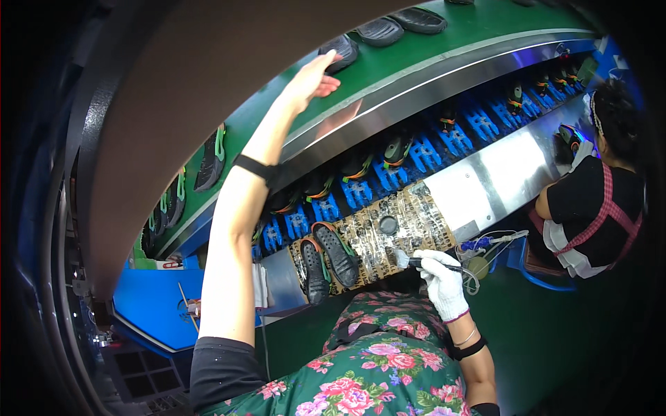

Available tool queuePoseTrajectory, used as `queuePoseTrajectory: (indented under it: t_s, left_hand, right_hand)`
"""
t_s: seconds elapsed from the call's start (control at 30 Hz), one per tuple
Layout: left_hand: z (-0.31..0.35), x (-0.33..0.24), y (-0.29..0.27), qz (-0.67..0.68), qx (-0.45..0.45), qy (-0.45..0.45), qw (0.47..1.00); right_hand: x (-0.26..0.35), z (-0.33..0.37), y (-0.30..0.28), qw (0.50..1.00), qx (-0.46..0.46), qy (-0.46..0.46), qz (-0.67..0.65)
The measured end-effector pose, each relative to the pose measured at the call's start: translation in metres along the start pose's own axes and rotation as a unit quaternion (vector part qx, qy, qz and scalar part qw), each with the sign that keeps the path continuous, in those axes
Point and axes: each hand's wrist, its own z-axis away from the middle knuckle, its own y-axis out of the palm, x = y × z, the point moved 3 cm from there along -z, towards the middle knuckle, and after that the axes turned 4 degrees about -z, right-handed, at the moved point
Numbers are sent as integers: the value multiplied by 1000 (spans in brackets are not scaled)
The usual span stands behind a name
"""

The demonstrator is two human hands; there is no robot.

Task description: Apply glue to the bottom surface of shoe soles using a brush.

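Note:
My bare left hand [312, 83] reaches up over the green conveyor belt [388, 66], fingers stretched out and apart. Its fingertips are at a black shoe sole [341, 54]; whether they touch it I cannot tell. In a white glove, my right hand [444, 286] is closed round the dark handle of a brush [404, 259] with pale bristles, held over the near edge of the work ledge. To its left, a dark perforated shoe [316, 274] with orange trim and another dark shoe [337, 255] lie side by side on taped cardboard [368, 243].
Blue holders [424, 154], some carrying shoes, line the trough behind the ledge. More soles [420, 21] lie on the belt. A round dark disc [388, 224] is on the cardboard. At the right, a co-worker [596, 201] sits handling a shoe. Thin tubing [499, 239] hangs by my right hand.

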Motion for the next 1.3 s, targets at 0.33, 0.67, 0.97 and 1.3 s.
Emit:
queuePoseTrajectory:
  t_s: [0.33,0.67,0.97,1.3]
  left_hand:
    - [95,49,-92,-84,-453,308,833]
    - [283,109,-37,225,-314,39,922]
    - [328,168,160,563,72,-171,806]
    - [385,118,198,783,277,-155,535]
  right_hand:
    - [25,1,-19,999,-25,4,-27]
    - [89,-6,21,994,82,-41,-58]
    - [75,19,123,979,196,1,49]
    - [85,29,138,948,218,-104,207]
